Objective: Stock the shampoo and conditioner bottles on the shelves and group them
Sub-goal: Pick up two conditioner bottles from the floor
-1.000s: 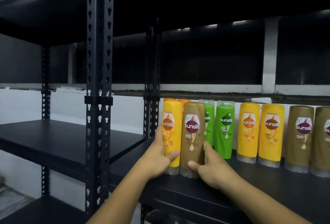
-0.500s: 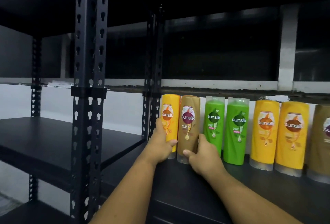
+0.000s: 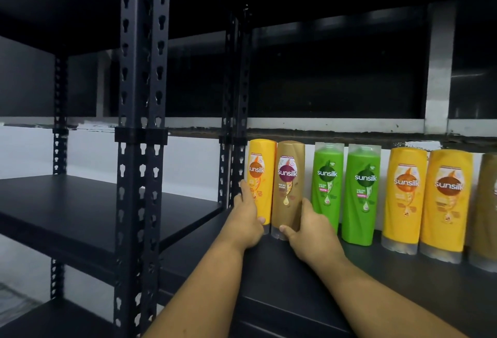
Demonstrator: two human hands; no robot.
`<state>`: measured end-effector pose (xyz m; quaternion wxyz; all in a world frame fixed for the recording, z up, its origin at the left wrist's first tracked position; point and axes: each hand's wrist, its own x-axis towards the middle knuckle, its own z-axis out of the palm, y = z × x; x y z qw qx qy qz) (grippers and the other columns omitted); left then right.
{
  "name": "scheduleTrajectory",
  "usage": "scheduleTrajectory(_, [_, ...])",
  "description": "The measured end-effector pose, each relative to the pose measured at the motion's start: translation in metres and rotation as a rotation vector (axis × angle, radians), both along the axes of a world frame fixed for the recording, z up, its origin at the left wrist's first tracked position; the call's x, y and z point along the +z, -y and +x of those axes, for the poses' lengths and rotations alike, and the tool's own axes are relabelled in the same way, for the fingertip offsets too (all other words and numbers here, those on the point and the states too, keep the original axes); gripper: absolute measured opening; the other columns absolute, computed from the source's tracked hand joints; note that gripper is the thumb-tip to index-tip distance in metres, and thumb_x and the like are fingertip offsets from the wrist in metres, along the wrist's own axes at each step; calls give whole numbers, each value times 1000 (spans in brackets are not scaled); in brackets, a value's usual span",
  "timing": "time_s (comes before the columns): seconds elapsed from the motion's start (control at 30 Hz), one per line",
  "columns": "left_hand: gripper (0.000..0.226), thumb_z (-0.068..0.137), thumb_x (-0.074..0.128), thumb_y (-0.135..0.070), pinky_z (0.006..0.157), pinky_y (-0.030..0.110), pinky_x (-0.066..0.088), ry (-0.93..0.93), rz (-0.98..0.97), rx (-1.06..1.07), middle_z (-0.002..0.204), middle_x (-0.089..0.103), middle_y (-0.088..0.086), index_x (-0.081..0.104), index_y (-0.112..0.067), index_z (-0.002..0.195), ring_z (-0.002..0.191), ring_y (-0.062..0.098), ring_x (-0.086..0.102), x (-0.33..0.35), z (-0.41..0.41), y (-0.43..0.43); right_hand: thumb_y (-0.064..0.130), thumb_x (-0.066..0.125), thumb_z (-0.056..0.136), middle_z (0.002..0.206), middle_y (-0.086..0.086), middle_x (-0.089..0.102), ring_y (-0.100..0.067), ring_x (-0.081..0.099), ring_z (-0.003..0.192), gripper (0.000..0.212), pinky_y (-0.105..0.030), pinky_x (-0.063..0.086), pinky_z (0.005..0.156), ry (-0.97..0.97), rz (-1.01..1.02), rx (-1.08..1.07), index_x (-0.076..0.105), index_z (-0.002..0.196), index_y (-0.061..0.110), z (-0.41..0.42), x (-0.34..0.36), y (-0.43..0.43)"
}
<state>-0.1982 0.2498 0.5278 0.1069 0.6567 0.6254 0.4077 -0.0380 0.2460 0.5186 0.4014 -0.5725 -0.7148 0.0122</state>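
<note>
A row of Sunsilk bottles stands cap-down at the back of the black shelf point(image 3: 295, 270). At its left end, my left hand point(image 3: 246, 219) grips a yellow bottle point(image 3: 260, 176), and my right hand point(image 3: 309, 230) grips the brown bottle point(image 3: 288, 181) beside it. Both bottles stand upright against the back. Right of them are two green bottles point(image 3: 326, 184) point(image 3: 361, 192), then two yellow bottles point(image 3: 404, 197) point(image 3: 446, 203), then a brown bottle point(image 3: 488, 211) cut off by the frame edge.
Black perforated uprights point(image 3: 142, 149) point(image 3: 236, 111) stand left of the bottles. A separate black shelf point(image 3: 80, 203) lies beyond them on the left, with a lower shelf point(image 3: 40, 321) beneath. A dark shelf underside hangs overhead.
Both hands pushed the yellow and brown bottles back from the shelf front into line with the row. The view moved closer and shifted left.
</note>
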Motion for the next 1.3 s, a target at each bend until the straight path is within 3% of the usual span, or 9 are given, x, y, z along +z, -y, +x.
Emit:
scheduleTrajectory(0.13, [99, 100, 63, -16, 116, 44, 38, -14, 19, -12, 159, 26, 10, -14, -22, 161, 140, 28, 40, -2, -3, -4, 52, 65, 91, 111, -6, 70, -31, 66, 106, 42, -39, 55, 84, 106, -43, -68, 57, 117, 19, 1, -1, -5])
scheduleTrajectory(0.33, [95, 99, 64, -23, 111, 49, 44, -13, 48, -18, 151, 43, 9, -8, -27, 161, 134, 29, 49, -5, -7, -9, 60, 54, 95, 108, -5, 71, -29, 66, 105, 45, -36, 52, 81, 238, -30, -146, 64, 109, 19, 1, -3, -8])
scheduleTrajectory(0.6, [77, 101, 59, -44, 101, 43, 50, -142, -28, 117, 139, 56, 15, 20, -9, 157, 124, 32, 57, -7, -12, -14, 61, 50, 97, 107, -4, 70, -28, 66, 104, 45, -36, 51, 79, 290, -26, -171, 64, 107, 19, 1, -1, -1])
scheduleTrajectory(0.67, [67, 100, 59, -47, 97, 41, 51, -155, -38, 147, 134, 59, 13, 35, -10, 151, 120, 31, 59, -7, -12, -13, 61, 49, 97, 107, -3, 70, -28, 65, 104, 45, -36, 52, 80, 304, -26, -176, 64, 107, 19, 0, 0, 2])
scheduleTrajectory(0.8, [39, 98, 61, -49, 86, 40, 54, -152, -43, 178, 115, 65, 7, 60, -15, 119, 103, 26, 63, -9, -12, -7, 61, 48, 98, 108, -3, 69, -26, 64, 105, 46, -36, 52, 81, 332, -41, -196, 64, 106, 19, -1, 1, 6])
scheduleTrajectory(1.07, [24, 93, 57, -43, 68, 35, 53, -280, -78, 178, 93, 67, 3, 60, -21, 84, 83, 24, 65, 2, -7, 41, 50, 47, 102, 109, -5, 68, -28, 65, 104, 41, -37, 51, 79, 446, -66, -123, 67, 108, 15, 0, 6, 27])
scheduleTrajectory(1.2, [28, 93, 59, -45, 70, 35, 49, -401, -140, 95, 87, 61, 0, 54, -24, 75, 84, 22, 62, -4, -7, 76, 40, 47, 99, 115, -9, 65, -30, 62, 109, 34, -39, 50, 86, 507, -110, -30, 65, 113, 14, 9, 4, 44])
scheduleTrajectory(1.3, [32, 93, 57, -47, 73, 37, 55, -403, -117, 52, 86, 67, -1, 66, -18, 82, 83, 21, 65, -8, -3, 103, 43, 44, 100, 122, -9, 67, -29, 61, 114, 36, -36, 48, 88, 461, -231, 46, 66, 113, 17, 20, 3, 68])
